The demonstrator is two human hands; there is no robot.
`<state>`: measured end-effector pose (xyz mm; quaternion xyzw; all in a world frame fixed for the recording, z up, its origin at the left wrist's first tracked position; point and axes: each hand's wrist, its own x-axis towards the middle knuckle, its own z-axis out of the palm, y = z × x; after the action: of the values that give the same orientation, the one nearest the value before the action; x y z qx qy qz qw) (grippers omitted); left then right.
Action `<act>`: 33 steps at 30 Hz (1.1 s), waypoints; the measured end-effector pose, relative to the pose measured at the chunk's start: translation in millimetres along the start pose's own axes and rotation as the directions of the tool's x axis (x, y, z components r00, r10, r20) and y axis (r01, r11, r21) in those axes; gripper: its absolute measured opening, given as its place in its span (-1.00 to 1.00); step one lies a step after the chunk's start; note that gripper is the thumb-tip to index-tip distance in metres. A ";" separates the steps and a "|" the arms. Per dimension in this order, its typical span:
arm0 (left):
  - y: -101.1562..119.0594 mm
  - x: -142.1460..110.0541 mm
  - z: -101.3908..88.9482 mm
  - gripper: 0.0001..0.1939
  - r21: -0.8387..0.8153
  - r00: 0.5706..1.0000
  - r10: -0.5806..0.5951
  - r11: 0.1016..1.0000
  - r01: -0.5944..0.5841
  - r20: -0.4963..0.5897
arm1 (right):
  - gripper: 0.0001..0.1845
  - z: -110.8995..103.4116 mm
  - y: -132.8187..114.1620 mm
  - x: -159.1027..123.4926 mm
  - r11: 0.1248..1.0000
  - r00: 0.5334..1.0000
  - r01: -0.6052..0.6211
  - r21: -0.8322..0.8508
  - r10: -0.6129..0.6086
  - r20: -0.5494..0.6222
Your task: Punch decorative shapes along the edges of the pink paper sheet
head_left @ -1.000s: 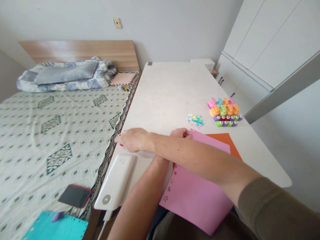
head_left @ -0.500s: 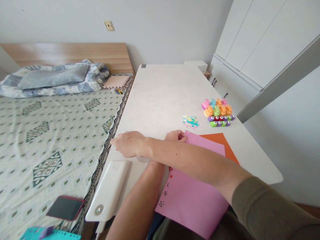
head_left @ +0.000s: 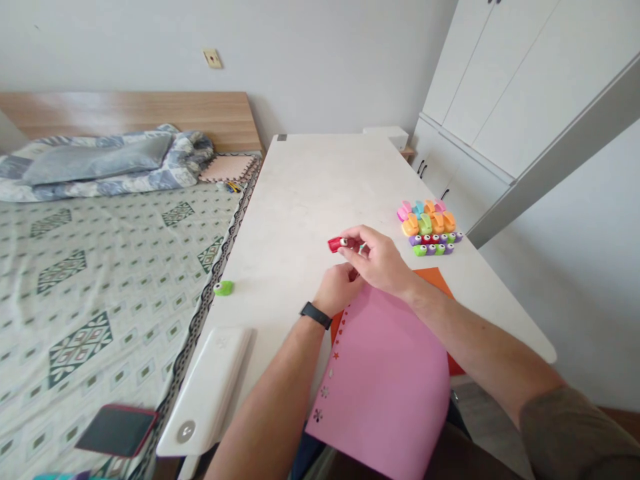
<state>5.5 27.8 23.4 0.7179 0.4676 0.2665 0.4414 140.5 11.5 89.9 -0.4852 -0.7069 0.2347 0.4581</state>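
My right hand (head_left: 384,259) is closed on a small red craft punch (head_left: 336,245) with an eye on it, just above the top left corner of the pink paper. My left hand (head_left: 338,288), wearing a black wristband, pinches that corner of the pink paper (head_left: 383,380). Punched shapes, such as stars and flowers, run down the sheet's left edge; its right side curls. An orange sheet (head_left: 431,277) lies partly beneath it. A green craft punch (head_left: 224,288) rests at the table's left edge. My right hand covers most of the loose paper cut-outs.
Several colourful craft punches (head_left: 431,227) stand in rows on the right of the white table (head_left: 320,180). A white box-shaped device (head_left: 213,383) lies at the front left. On the bed beside the table is a tablet (head_left: 117,430) with a red edge.
My right hand has swung from the table's left edge back to the paper, bringing the red punch and uncrossing my arms. The green punch at that edge is now uncovered.
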 end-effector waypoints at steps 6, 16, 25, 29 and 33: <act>2.8 -0.2 2.3 -0.73 0.035 1.000 -0.017 0.999 0.017 0.004 | -0.73 -43.9 56.3 -26.6 0.984 0.980 -0.172 0.049 0.176 -0.089; -0.2 1.7 4.6 -0.69 0.017 1.000 -0.028 0.999 0.028 0.004 | -0.72 -44.2 79.9 -43.4 0.968 0.959 -0.219 0.120 0.237 -0.153; -4.6 3.5 5.0 -0.68 -0.018 0.998 -0.052 0.998 0.052 0.022 | -0.75 -43.9 80.9 -49.4 0.968 0.957 -0.236 0.087 0.247 -0.152; -1.0 3.1 4.4 -0.68 -0.001 0.997 -0.072 0.997 0.072 0.023 | -0.74 -43.9 80.0 -48.8 0.968 0.956 -0.237 0.085 0.248 -0.159; 0.0 3.2 4.8 -0.68 0.002 0.996 -0.090 0.996 0.090 0.023 | -0.74 -43.3 82.2 -49.2 0.970 0.957 -0.234 0.070 0.242 -0.159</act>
<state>10.6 28.8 21.0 0.6995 0.4946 0.2378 0.4578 222.5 -3.3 25.8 -0.5728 -0.5964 0.2647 0.4962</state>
